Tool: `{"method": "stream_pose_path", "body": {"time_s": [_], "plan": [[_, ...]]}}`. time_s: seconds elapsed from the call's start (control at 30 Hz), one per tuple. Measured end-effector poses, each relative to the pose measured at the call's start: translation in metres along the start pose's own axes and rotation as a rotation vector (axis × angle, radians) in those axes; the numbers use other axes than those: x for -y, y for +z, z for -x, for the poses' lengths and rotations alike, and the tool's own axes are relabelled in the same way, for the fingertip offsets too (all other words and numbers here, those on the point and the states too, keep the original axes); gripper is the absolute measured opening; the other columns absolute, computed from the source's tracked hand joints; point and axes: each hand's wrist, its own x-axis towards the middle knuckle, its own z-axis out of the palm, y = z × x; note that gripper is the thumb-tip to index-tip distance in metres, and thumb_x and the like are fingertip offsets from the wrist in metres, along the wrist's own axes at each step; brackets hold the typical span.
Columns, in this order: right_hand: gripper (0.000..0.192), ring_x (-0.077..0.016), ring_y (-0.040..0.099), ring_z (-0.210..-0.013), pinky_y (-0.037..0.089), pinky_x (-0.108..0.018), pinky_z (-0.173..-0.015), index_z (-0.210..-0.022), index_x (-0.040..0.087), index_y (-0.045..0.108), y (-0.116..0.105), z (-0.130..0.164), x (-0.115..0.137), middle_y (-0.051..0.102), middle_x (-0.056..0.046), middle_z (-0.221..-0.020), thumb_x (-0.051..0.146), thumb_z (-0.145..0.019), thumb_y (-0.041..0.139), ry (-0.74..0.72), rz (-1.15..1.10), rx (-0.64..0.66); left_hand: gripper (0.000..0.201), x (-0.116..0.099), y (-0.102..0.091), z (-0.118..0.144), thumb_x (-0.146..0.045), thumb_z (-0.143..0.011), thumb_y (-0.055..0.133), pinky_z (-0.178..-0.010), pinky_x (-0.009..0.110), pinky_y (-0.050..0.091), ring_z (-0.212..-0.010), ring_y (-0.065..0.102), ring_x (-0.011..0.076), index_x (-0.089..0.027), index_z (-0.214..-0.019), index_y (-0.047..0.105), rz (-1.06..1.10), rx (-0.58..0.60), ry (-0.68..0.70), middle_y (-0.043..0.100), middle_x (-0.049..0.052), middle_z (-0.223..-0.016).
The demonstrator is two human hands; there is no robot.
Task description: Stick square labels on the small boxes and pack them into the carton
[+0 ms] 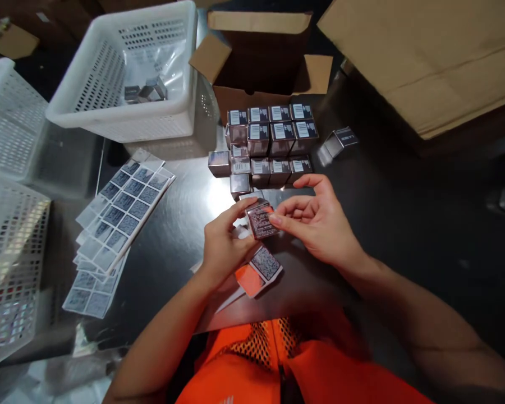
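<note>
My left hand (227,241) grips a small shiny box (261,220) between thumb and fingers, with a face of dense printed text turned up. At the right edge of this box, my right hand (317,221) pinches with its thumb on the printed face; its index finger is raised and bent. Just below the box lies a piece of sticker sheet (266,264), with a dark patterned label and an orange-looking bare patch. Beyond my hands stand rows of similar small boxes (281,133), many with barcode labels on top.
Overlapping label sheets (122,216) lie on the metal table (168,264) at left. A white perforated basket (126,120) holds a few boxes and clear plastic. Behind the rows is an open carton (252,92). One box (339,143) lies apart, near a large cardboard box (429,67).
</note>
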Motion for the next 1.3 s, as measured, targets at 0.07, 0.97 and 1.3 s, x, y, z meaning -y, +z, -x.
{"method": "stream_pose_path", "body": {"time_s": [0.07, 0.97, 1.3], "plan": [[0.067, -0.0103, 0.066, -0.063, 0.051, -0.021, -0.061, -0.106, 0.026, 0.036, 0.0006, -0.0001, -0.0008, 0.070, 0.008, -0.073, 0.034, -0.069, 0.091, -0.001, 0.010, -0.009, 0.051, 0.0002, 0.0004, 0.0007, -0.023, -0.073, 0.089, -0.076, 0.026, 0.059, -0.091, 0.075, 0.0195, -0.024, -0.122, 0.075, -0.003, -0.010, 0.004, 0.079, 0.003, -0.108], [0.062, -0.0093, 0.064, -0.062, 0.050, -0.019, -0.060, -0.101, 0.026, 0.037, 0.0045, -0.0006, -0.0030, 0.070, 0.008, -0.071, 0.027, -0.068, 0.089, -0.014, 0.020, -0.049, 0.051, 0.0015, 0.0014, 0.0021, -0.015, -0.073, 0.086, -0.092, 0.032, 0.061, -0.099, 0.076, 0.0211, -0.023, -0.122, 0.074, -0.031, -0.036, 0.050, 0.079, 0.003, -0.112], [0.062, -0.0126, 0.065, -0.065, 0.051, -0.026, -0.065, -0.104, 0.027, 0.036, 0.0073, 0.0036, -0.0094, 0.071, 0.006, -0.076, 0.026, -0.071, 0.089, -0.054, 0.094, -0.090, 0.054, 0.0042, 0.0007, 0.0050, -0.017, -0.073, 0.087, -0.085, 0.032, 0.063, -0.091, 0.076, 0.0206, -0.026, -0.125, 0.074, -0.068, -0.036, 0.059, 0.078, 0.002, -0.110]]}}
